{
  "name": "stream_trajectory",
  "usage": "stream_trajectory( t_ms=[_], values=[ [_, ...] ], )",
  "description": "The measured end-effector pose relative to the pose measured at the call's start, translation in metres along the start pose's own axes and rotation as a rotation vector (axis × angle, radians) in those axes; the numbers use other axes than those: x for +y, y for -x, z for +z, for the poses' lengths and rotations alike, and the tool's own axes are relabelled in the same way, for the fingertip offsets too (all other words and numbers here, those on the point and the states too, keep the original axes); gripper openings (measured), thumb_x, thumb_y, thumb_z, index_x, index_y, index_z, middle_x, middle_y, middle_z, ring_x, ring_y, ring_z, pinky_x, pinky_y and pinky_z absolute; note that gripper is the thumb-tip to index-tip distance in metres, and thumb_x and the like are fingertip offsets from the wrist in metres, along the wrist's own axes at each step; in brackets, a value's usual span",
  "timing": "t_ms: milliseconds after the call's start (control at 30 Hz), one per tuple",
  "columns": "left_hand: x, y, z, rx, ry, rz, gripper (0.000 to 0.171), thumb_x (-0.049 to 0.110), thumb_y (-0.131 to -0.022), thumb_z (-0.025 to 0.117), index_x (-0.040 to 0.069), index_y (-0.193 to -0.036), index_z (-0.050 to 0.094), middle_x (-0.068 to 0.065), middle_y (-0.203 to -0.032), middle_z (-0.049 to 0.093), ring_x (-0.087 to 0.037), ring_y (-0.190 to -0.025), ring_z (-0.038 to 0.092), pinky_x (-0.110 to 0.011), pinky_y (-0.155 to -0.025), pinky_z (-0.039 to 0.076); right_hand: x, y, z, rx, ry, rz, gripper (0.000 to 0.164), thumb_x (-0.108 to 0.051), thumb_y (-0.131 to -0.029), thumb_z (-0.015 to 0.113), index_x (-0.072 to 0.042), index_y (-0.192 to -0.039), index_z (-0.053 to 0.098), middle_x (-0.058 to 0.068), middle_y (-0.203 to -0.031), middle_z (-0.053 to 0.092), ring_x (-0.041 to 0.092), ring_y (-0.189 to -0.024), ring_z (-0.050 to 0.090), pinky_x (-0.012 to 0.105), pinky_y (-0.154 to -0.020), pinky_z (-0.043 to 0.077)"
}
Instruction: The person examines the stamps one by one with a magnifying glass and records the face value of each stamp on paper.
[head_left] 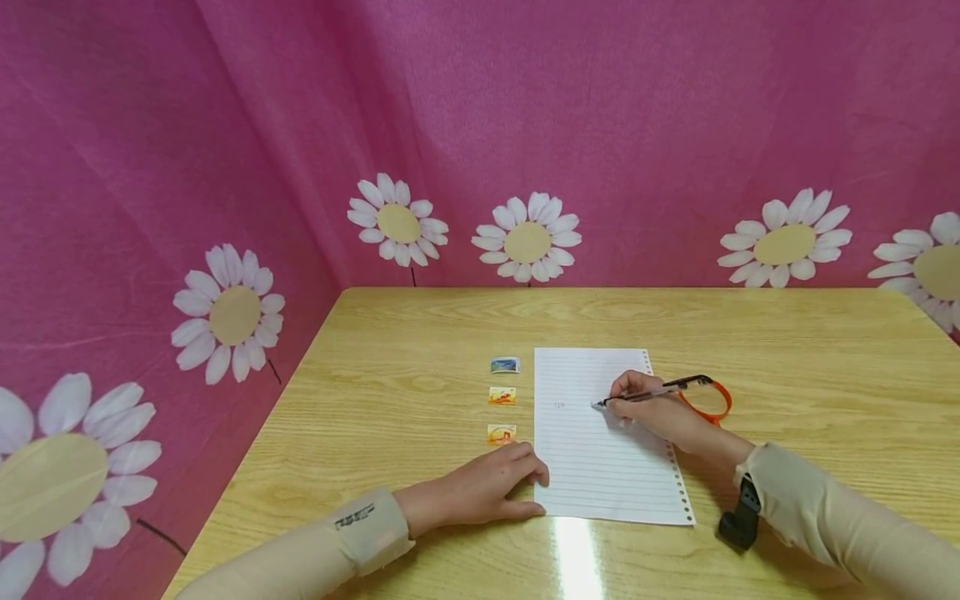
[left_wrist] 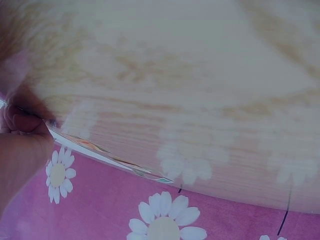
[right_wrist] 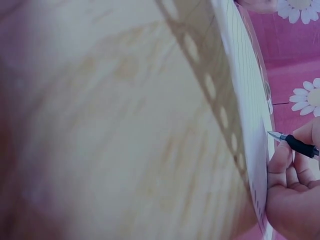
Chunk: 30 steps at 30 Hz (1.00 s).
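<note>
My right hand (head_left: pixel 651 407) pinches a black pen (right_wrist: pixel 298 145), its tip down at the lined sheet of paper (head_left: pixel 600 467). A small written mark that reads like 120 stands on the sheet, left of the pen tip. My left hand (head_left: pixel 491 485) rests at the sheet's lower left edge, thumb and fingertips along the margin. In the left wrist view only part of that hand (left_wrist: pixel 22 130) shows. Three small picture stamps lie in a column left of the sheet: a blue-green one (head_left: pixel 506 365), a yellow-orange one (head_left: pixel 502 396) and another orange one (head_left: pixel 501 434) just beyond the left hand.
An orange ring-shaped thing (head_left: pixel 718 403) lies on the wooden table (head_left: pixel 405 375) beside the right hand, partly hidden by it. A pink curtain (head_left: pixel 600 100) with white daisies stands behind the table and along its left side.
</note>
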<state>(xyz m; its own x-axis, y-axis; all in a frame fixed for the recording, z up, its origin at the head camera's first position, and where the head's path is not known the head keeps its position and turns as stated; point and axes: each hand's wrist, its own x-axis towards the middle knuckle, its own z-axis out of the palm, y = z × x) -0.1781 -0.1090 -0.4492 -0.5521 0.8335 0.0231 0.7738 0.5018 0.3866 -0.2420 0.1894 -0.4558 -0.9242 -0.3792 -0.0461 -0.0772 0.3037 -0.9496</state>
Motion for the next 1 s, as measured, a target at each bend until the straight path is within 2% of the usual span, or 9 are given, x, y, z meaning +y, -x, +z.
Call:
stream_trajectory(
  t_ms=[633,1000],
  values=[
    [0.0003,-0.0007,-0.0019,-0.002,0.008,0.003,0.029,0.037,-0.094,0.065,0.016,-0.114,0.06,0.005,-0.104,0.054,-0.001,-0.093,0.046,-0.011,-0.085,0.042,-0.0027,0.0017,-0.0012,0.01,-0.012,-0.035,0.02,-0.01,-0.095,0.06,0.005,-0.098,0.048,-0.001,-0.079,0.055,0.009,-0.068,0.052,0.023,-0.063,0.046],
    [0.0007,-0.0004,-0.0016,-0.015,0.012,-0.005,0.029,0.037,-0.094,0.064,0.017,-0.114,0.06,0.006,-0.104,0.054,-0.001,-0.092,0.044,-0.011,-0.084,0.041,0.0005,0.0025,0.0,0.067,-0.029,0.009,0.02,-0.013,-0.094,0.062,0.004,-0.099,0.051,-0.005,-0.077,0.055,0.007,-0.069,0.053,0.023,-0.065,0.045]
  ],
)
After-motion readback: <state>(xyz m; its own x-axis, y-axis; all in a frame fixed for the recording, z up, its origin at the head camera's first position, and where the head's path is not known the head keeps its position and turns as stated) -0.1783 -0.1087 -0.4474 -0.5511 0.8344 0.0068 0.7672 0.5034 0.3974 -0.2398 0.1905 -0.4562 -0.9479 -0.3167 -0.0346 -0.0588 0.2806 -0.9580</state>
